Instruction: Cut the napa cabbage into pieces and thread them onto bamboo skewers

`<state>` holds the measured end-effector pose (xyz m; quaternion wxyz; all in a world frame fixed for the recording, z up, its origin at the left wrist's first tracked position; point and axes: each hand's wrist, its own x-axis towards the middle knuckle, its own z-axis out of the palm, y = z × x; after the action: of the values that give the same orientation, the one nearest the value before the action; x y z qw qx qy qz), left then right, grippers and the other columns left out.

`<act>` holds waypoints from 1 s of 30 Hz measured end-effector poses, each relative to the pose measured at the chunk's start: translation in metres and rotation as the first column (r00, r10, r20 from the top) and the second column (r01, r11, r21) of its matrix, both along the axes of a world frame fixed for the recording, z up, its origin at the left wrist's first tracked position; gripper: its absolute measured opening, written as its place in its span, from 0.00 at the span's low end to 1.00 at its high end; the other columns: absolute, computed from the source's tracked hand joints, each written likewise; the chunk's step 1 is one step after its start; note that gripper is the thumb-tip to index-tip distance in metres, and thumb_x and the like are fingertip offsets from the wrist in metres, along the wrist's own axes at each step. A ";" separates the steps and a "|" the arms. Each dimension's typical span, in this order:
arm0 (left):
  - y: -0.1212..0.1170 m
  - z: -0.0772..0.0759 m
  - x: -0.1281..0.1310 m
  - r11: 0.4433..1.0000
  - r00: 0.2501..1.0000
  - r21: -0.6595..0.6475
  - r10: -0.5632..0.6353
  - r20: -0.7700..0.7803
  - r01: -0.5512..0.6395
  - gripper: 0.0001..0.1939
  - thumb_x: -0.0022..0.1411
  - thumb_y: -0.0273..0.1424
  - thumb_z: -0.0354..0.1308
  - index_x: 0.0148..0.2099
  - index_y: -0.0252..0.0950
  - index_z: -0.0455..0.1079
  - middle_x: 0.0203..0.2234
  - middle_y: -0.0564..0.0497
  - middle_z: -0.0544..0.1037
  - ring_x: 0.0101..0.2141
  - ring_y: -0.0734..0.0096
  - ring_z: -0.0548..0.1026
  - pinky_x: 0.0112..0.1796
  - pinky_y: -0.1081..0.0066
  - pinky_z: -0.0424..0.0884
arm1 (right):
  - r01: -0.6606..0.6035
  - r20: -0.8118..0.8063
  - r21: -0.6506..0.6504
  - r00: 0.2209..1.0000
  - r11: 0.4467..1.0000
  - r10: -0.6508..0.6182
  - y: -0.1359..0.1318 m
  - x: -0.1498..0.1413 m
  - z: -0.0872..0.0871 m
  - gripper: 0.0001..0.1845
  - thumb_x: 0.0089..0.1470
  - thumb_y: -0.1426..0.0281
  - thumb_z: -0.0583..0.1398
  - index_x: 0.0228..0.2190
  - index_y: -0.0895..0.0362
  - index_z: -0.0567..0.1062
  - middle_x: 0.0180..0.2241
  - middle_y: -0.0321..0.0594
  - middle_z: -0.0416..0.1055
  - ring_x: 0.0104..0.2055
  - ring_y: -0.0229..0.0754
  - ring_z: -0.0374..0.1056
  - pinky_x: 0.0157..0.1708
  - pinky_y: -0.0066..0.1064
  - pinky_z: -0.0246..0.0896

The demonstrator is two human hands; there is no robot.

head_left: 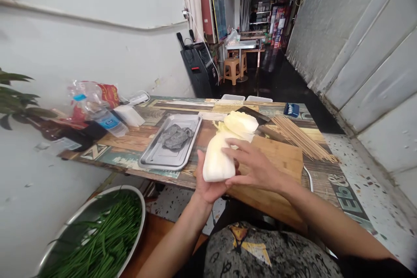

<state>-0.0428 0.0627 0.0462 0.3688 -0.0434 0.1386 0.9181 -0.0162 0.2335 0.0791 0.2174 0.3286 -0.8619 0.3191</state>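
Patchwork wood print covers the long surface, which stands in a narrow room against a white wall. Nearest, a steel basin heaped with long, thin green stalks sits below the near edge, toward its left end. Both hands are on one napa cabbage, held above the middle of the near edge with its blunt white base toward the person. The left hand is cupped beneath and around it, palm up; the right hand is loosely spread with fingertips touching its right side, and whether that hand bears any weight I cannot tell.

To the right, a wooden cutting board reaches the near edge. Left of the hands lies a metal tray carrying a crumpled gray cloth-like item. Near the left edge are a brown bottle, a clear water bottle with a blue cap, a red package and a white box. More pale yellow cabbage rests behind the held one, with a dark blade just past it. Bamboo skewers lie loosely bundled near the right edge; a blue packet sits by the far right corner, and two plastic containers line the far edge. Beyond stand a black speaker, orange stools and a pale table.
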 end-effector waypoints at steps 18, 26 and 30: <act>-0.017 -0.023 0.005 0.951 0.928 0.028 -0.294 -0.228 0.309 0.35 0.52 0.51 0.63 0.57 0.36 0.68 0.49 0.41 0.75 0.49 0.54 0.73 0.40 0.61 0.74 | 0.577 0.514 -0.506 0.798 0.641 -0.314 0.064 -0.076 0.055 0.09 0.59 0.70 0.54 0.35 0.60 0.73 0.25 0.42 0.78 0.25 0.40 0.75 0.28 0.29 0.73; -0.015 -0.017 -0.003 0.972 0.967 0.124 -0.176 -0.184 0.200 0.24 0.61 0.45 0.56 0.54 0.37 0.72 0.50 0.43 0.76 0.52 0.59 0.72 0.53 0.60 0.66 | 0.801 0.599 -0.047 0.501 0.596 -0.625 0.070 -0.129 0.002 0.12 0.60 0.69 0.54 0.36 0.63 0.74 0.29 0.53 0.78 0.32 0.47 0.76 0.32 0.33 0.71; -0.005 -0.010 -0.004 0.991 0.991 0.080 -0.096 -0.095 0.103 0.25 0.63 0.47 0.53 0.57 0.39 0.70 0.52 0.42 0.74 0.47 0.57 0.74 0.45 0.61 0.69 | 0.789 0.475 0.167 0.461 0.591 -0.749 0.065 -0.090 0.002 0.22 0.59 0.60 0.55 0.41 0.67 0.76 0.37 0.64 0.76 0.44 0.59 0.73 0.46 0.50 0.64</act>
<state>-0.0464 0.0579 0.0359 0.4090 0.0209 0.1182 0.9046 -0.1057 0.2982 0.0808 0.1194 -0.1985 -0.9278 0.2924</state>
